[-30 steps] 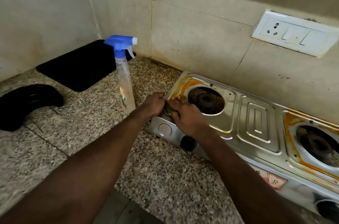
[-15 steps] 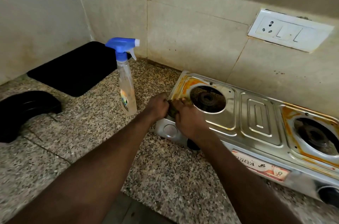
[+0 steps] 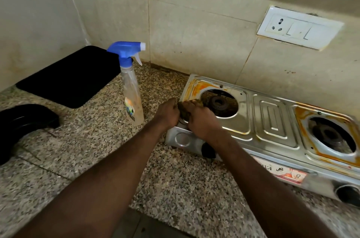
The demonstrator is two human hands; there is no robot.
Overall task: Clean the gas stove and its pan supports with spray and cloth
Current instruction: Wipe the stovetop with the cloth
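Both hands, left hand point(image 3: 168, 112) and right hand point(image 3: 201, 121), clenched on cloth point(image 3: 185, 108); stove point(image 3: 272, 121) lengthwise left-to-right.

Both forearms are bare, no sleeves, rings or watch showing on either grip point(image 3: 202, 121).

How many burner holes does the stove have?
2. The left burner is beside the hands, at the stove's left end; the right burner is at its right end.
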